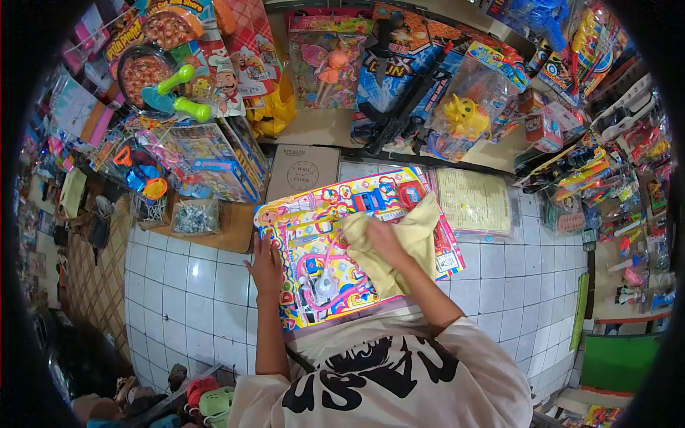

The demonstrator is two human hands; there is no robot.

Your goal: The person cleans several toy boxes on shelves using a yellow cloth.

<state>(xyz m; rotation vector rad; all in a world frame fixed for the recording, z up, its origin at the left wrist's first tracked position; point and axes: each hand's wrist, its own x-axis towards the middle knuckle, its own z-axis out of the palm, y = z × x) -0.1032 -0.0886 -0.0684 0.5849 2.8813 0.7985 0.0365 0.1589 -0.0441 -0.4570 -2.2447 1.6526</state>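
Observation:
A flat, brightly printed toy doctor set [288, 235] lies on the white tiled surface in front of me, with a pink toy stethoscope [348, 295] showing on its card. Bunched under my right hand [384, 244] is a pale yellow cloth [419, 246], its fingers closed on it and pressing it against the pack. One end of the cloth spreads toward the upper right and another hangs toward my shirt. My left hand [265, 269] rests at the pack's left edge with its fingers apart, holding nothing.
Behind the pack stand a brown wall clock box [303, 173] and a plastic-wrapped stack of printed sheets [474, 203]. A clear box of small beads [196, 217] sits at left. Bagged toys, including a black toy gun [403, 107], line the shelf beyond; hanging toys crowd both sides.

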